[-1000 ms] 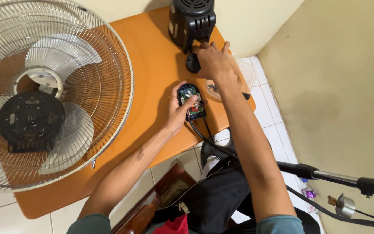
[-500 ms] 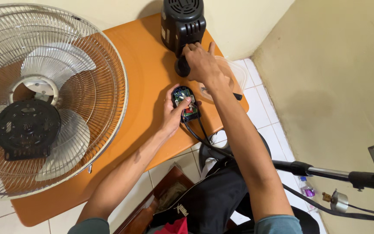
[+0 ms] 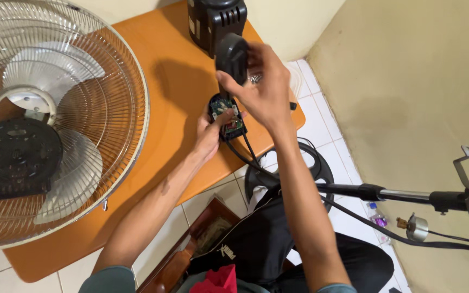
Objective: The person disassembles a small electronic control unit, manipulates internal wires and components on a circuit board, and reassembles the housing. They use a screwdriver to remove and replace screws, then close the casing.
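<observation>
Right hand (image 3: 264, 89) is raised above the orange counter (image 3: 164, 108), fingers closed around a rounded black cap-like part (image 3: 232, 57), held up in front of the black motor housing (image 3: 215, 21) that stands at the far edge of the counter. Left hand (image 3: 213, 130) is lower, curled around a small black control box (image 3: 226, 116) with its cover off, green circuit board and red bits showing inside. The box sits on or just above the counter near its right edge; contact unclear. Black cables (image 3: 251, 157) run from the box down off the counter edge toward the person's lap. A few small screws (image 3: 255, 78) lie on the counter just beside the right hand.

Large fan cage with translucent blades (image 3: 44, 125) lies flat on the left side of the counter, black round rear plate (image 3: 14, 157) at its middle. Fan stand pole (image 3: 386, 192) stretches across the lower right over white floor tiles (image 3: 327, 125), round black base (image 3: 294, 171) behind the right forearm. Black bag (image 3: 245, 249) and red cloth (image 3: 221, 279) are at the bottom.
</observation>
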